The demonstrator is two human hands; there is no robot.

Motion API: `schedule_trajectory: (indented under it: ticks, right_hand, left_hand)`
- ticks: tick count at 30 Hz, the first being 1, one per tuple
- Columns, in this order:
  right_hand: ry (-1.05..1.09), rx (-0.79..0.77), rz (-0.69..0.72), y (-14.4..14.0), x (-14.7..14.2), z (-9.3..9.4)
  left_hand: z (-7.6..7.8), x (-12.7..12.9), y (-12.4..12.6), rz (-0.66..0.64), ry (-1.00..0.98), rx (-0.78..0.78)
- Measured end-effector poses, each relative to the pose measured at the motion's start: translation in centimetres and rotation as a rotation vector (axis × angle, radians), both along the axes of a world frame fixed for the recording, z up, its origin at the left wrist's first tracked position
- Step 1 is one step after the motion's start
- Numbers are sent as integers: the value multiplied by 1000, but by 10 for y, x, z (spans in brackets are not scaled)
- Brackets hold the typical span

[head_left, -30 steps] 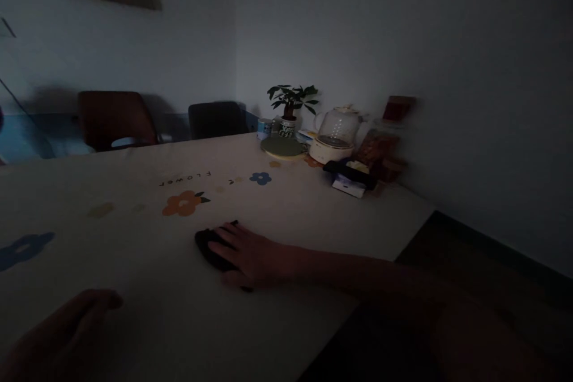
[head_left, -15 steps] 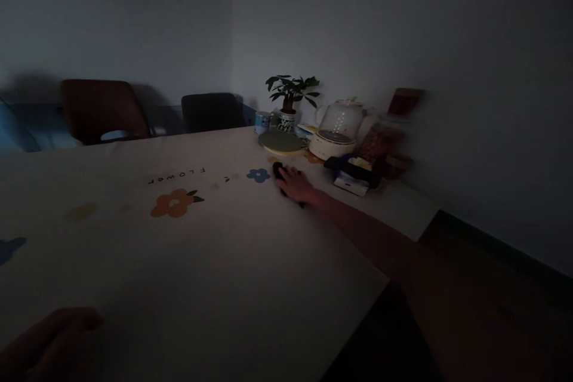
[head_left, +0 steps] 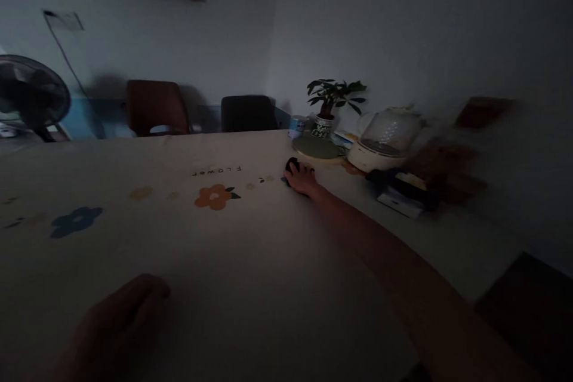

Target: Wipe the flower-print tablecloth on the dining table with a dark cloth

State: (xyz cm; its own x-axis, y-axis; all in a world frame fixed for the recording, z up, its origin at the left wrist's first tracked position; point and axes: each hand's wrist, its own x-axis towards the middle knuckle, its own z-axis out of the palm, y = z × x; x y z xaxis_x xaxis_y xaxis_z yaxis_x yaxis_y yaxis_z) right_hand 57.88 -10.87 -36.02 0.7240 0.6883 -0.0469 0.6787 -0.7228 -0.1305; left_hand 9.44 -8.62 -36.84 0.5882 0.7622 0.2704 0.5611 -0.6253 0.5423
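Note:
Toward the far right part of the table, my right hand [head_left: 302,179] lies closed over a small black object [head_left: 292,164]. Its rounded front end shows past my fingers, and my palm hides the remainder, so its exact kind is unclear. The object rests on the pale tablecloth [head_left: 250,239], covering most of a printed blue flower. A round green mat [head_left: 319,147] lies just beyond it. Low on the left, my left hand [head_left: 128,313] is held near the cloth, with loosely bent fingers, the thumb a little apart and nothing visible in it. Dim light obscures its detail.
Behind the mat stand a can [head_left: 297,126] and a potted plant [head_left: 323,125]. To their right are a glass-topped appliance [head_left: 387,137], a dark item over a white box [head_left: 400,200] and blurred red-lidded jars [head_left: 481,113]. Chairs [head_left: 156,107] and a fan [head_left: 31,92] are beyond the table.
My right hand has slid the black object left, onto the blue flower. My left hand has come further into view, rightward and up. The view has turned left, bringing in the fan.

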Motion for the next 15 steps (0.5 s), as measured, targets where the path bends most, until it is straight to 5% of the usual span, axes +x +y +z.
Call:
schedule_trajectory:
  ticks: [4,9,15]
  right_hand:
    - [26,24,88,65,-39,1]
    - [52,42,205,155,-95,5]
    - [102,48,490,257,-200,10]
  left_hand:
    - [12,10,-14,-82,49,30]
    - [9,14,-11,-226,23,170]
    - [5,15,-4,-318,-56,294]
